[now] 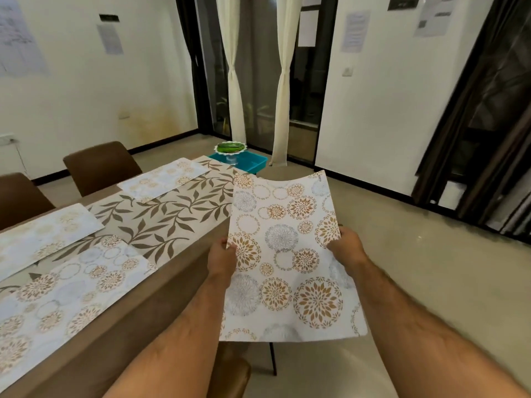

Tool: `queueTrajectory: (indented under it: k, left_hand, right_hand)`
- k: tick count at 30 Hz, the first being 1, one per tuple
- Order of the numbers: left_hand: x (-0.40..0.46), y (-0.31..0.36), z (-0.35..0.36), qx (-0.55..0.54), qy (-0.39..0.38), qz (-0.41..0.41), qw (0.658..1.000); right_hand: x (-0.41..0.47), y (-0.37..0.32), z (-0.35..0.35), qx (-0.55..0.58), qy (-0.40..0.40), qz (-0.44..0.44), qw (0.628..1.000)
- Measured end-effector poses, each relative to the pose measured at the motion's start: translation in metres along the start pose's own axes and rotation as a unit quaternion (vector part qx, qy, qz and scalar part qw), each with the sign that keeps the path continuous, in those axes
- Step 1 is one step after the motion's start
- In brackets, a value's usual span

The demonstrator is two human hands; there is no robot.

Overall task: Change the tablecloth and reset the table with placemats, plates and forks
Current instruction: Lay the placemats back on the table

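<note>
A leaf-print tablecloth covers the long table, with three placemats already laid and a blue tray at its far end. Beyond the table's near edge, the left hand and right hand pinch a fourth floral placemat by its sides, held in the air.

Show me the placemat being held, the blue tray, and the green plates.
held placemat [287, 254], head view, its patterned middle
blue tray [250, 163], head view, its inner floor
green plates [231, 146], head view, top plate's surface
</note>
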State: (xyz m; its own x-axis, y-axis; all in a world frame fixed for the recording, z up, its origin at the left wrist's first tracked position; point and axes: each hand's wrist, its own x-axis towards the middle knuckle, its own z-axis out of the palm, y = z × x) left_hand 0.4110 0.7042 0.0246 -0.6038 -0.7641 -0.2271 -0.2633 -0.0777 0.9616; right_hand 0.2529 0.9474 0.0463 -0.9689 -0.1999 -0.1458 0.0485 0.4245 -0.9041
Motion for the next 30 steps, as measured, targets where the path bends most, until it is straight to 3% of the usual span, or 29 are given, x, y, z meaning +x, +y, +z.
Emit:
queueTrajectory:
  k: [5, 10, 15, 20, 25, 30]
  left_hand:
    - [0.057, 0.018, 0.049, -0.016, 0.047, 0.012, 0.999]
    - [0.107, 0.026, 0.087, -0.049, 0.058, -0.030, 0.997]
    - [0.161, 0.033, 0.123, -0.074, -0.027, -0.102, 0.992]
    - [0.203, 0.049, 0.152, -0.176, -0.015, -0.146, 0.973]
    - [0.225, 0.049, 0.196, -0.257, 0.032, -0.126, 0.958]
    - [0.230, 0.041, 0.222, -0.379, 0.170, -0.111, 0.903]
  right_hand:
    - [0.080, -0.011, -0.004, -0.013, -0.008, -0.012, 1.000]
    - [0.159, -0.029, -0.007, -0.018, -0.031, -0.017, 0.999]
    - [0.241, -0.061, -0.007, -0.064, -0.064, -0.049, 0.995]
    - [0.337, -0.096, 0.011, -0.113, -0.131, -0.109, 0.979]
    - [0.409, -0.132, 0.040, -0.224, -0.213, -0.193, 0.931]
    - [0.452, -0.162, 0.089, -0.364, -0.282, -0.293, 0.838]
